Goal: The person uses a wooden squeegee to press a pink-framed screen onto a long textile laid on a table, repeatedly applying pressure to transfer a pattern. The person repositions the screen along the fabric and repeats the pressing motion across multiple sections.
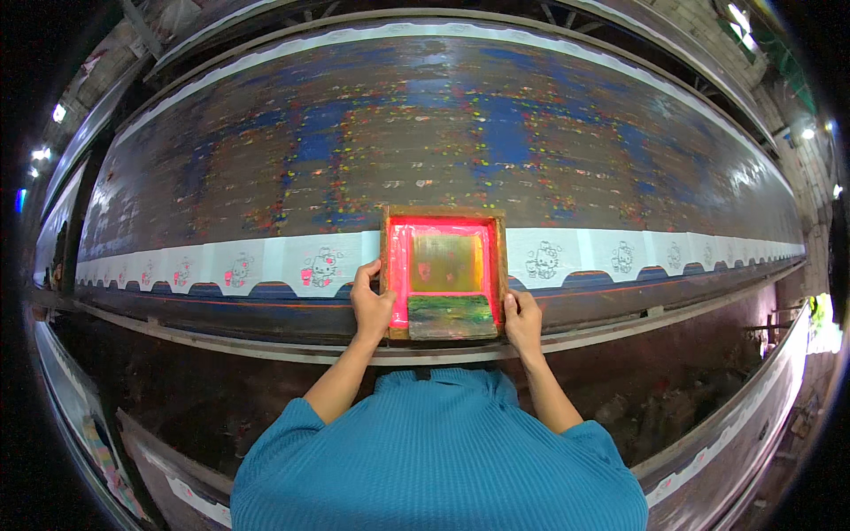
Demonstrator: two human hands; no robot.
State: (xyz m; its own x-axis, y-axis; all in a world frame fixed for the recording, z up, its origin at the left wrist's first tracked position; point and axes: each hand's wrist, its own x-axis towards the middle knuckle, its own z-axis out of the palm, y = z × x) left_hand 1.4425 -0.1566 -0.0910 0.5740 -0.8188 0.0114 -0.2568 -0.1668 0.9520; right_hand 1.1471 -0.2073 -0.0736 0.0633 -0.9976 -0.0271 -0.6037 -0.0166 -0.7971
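A wooden screen-printing frame (443,212) lies over a strip of white fabric (283,257) near the front edge of a long table. Its inner border is bright pink, around a brownish mesh window (443,261). A squeegee (452,319) with a paint-stained green and grey face leans across the frame's near end. My left hand (373,301) grips the frame's left side, fingers wrapped round the wood. On the opposite side, my right hand (523,322) closes on the lower right edge. Cartoon cat outlines run along the fabric; those left of the frame carry pink patches, those to the right show none.
The long table (407,190) is spotted with blue, red and yellow paint. Another white strip (425,32) follows its far edge. A pale rail (425,356) runs between the table and my body. More long tables stand behind me and beyond the far side.
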